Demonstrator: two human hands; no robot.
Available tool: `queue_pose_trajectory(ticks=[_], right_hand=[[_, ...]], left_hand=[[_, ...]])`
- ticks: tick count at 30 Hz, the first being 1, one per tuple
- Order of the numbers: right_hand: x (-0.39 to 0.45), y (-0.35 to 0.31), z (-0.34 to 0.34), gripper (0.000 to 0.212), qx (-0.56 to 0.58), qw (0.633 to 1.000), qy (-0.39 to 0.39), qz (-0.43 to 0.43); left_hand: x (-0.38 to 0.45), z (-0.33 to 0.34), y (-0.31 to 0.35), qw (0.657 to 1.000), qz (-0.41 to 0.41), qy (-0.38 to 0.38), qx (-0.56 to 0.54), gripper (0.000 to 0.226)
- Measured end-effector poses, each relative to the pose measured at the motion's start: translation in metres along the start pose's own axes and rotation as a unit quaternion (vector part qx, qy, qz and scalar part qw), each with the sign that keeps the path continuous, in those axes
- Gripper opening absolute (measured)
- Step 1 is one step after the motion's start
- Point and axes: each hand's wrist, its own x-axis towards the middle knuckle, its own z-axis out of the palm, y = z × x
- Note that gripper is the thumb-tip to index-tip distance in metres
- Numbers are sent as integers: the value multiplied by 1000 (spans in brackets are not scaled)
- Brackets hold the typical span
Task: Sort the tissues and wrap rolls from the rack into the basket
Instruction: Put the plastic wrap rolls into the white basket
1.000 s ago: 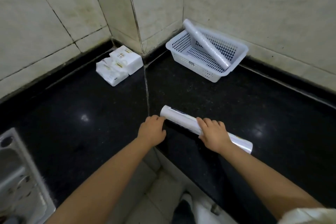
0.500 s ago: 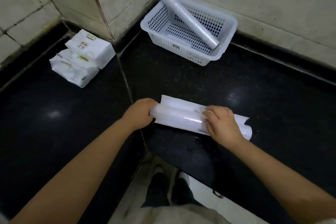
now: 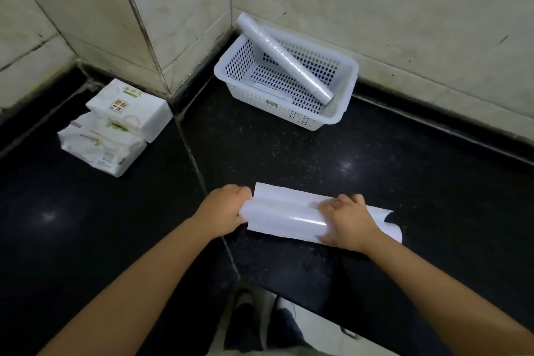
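Note:
A white wrap roll [image 3: 289,215] lies near the front edge of the black counter, its loose outer sheet partly unrolled and flat. My left hand [image 3: 224,209] is closed on the roll's left end. My right hand [image 3: 348,218] presses down on the roll's middle with fingers curled over it. A white perforated basket [image 3: 228,65] stands in the far corner, and a clear wrap roll [image 3: 281,53] leans across it, its upper end over the back rim. Two or three white tissue packs [image 3: 115,124] are stacked at the left by the wall pillar.
The black stone counter [image 3: 289,153] forms an L around an inside corner, with tiled walls behind it. A raised seam runs from the pillar toward my left hand. Below the counter's edge I see my feet on a pale floor.
The roll's outer sheet has opened out flatter than one second ago. The view has moved closer, and both hands stay on the roll at about the same places.

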Motion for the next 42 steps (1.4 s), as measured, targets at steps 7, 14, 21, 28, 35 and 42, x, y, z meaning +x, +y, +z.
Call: queue_pose_trajectory(ticks=[7,14,21,28,35,42], right_hand=[[-5,25,-56,50,34,989,144,12],[58,60,-137,36,113,961,227,108],[147,93,-193,36,155,945,253,140],[189,129,-200,39,242,924,277,102],[208,139,-209,37,287,907,304,45],[249,128,-231,41,335,871,359,-21]], left_hand=[[5,-39,-7,982,68,164,-71,58],[62,-106,11,925,85,363,75,56],[168,-168,13,909,69,321,257,41],[274,-182,5,921,-28,197,336,49],[315,-176,-13,907,-14,173,385,52],[282,-170,-36,836,109,287,455,40]])
